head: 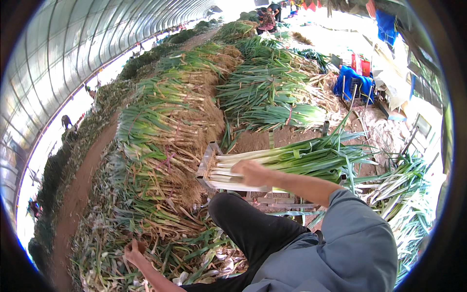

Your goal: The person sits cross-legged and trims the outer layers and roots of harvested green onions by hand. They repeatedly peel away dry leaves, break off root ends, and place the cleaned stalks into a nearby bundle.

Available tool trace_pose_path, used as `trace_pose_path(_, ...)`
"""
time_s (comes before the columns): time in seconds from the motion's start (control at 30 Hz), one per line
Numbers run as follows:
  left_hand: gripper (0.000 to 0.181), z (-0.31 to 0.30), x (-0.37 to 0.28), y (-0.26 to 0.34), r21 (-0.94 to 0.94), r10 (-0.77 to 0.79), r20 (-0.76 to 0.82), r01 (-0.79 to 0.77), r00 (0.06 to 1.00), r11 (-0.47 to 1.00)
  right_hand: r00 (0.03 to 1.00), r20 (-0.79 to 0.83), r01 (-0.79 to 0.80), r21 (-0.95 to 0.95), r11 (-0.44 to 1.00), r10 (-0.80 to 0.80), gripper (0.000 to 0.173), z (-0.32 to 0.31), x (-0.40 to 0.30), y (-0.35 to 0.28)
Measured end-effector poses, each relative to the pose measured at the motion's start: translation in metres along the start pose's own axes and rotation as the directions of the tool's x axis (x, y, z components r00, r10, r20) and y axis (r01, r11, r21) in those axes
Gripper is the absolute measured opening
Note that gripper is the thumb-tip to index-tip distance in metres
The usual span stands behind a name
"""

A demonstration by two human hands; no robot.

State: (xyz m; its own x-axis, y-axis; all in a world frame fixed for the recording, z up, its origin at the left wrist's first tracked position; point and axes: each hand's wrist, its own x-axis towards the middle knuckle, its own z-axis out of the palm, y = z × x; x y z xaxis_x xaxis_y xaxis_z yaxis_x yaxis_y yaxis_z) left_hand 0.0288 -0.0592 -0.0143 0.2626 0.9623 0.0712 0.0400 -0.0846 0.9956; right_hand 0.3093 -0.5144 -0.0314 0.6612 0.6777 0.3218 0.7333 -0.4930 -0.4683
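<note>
My right hand (250, 173) is over the white stalks of peeled large green onions (233, 160), its fingers curled and slightly blurred. Whether it grips a stalk is not clear. The onions lie side by side in a low metal rack (209, 146), root ends against its left end plate and green leaves (321, 160) over its right side. My left hand (135, 252) is low at the left, fingers bent, beside stripped leaves and untrimmed onions. What it touches cannot be made out.
Rows of untrimmed onion bundles (171, 124) with soil-covered roots run away from me. More bundles (262, 91) lie behind the rack. Loose onions (401, 193) are piled at right, near a blue cloth (352, 82) over a seat or crate. People (268, 20) work far back.
</note>
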Motion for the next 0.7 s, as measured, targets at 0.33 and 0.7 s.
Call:
trace_pose_path(0.33,0.018,-0.028,0.047,-0.076,0.0,-0.149,-0.178,0.151,0.973,0.989,0.855,0.09,0.508,0.055,0.86,-0.511,0.025,0.102,0.02,-0.122)
trace_pose_path(0.7,0.024,-0.014,-0.103,0.023,0.067,-0.212,-0.119,0.221,0.97,0.973,0.918,-0.052,0.394,0.244,0.886,-0.394,0.014,0.11,0.001,-0.106)
